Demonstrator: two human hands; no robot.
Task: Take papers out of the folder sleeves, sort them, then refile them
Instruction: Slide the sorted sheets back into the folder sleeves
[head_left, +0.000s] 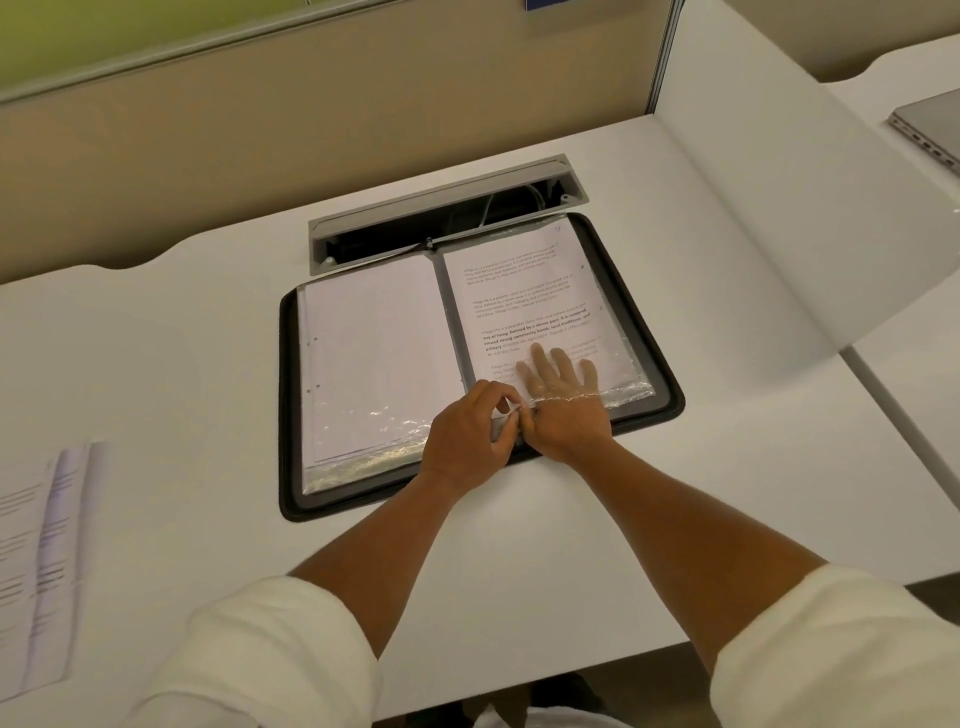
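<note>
1. The right hand (563, 410) has its straight fingers (558, 371) slid inside the clear sleeve (550, 322) on the folder's right page, lying flat on the printed paper (524, 291) under the plastic; the wrist and thumb side stay outside at the sleeve's near edge; this grip is spread flat and curls round nothing.
2. The left hand (470, 428) sits just beside it, touching it; its thumb and forefinger pinch the near lip of that same sleeve, close to the folder's spine; the grip is narrow, closed on the plastic edge.
3. The printed paper lies straight ahead of both hands, inside the right sleeve; its long axis runs away from the person, tilted a little to the right; the lines of text run across it, with a bold passage just beyond the fingertips.
4. The black folder (670, 395) lies open and flat on the white desk (156, 364); its spine runs away from the person, with the same slight tilt.
5. The left sleeve (363, 353) holds a pale sheet, with punch holes along its left edge.
6. A loose printed sheet (41, 561) lies on the desk well to the left, apart from the folder.
7. A grey cable tray (441, 208) is set into the desk just behind the folder; a laptop (930, 130) sits at the far right on the neighbouring surface.
</note>
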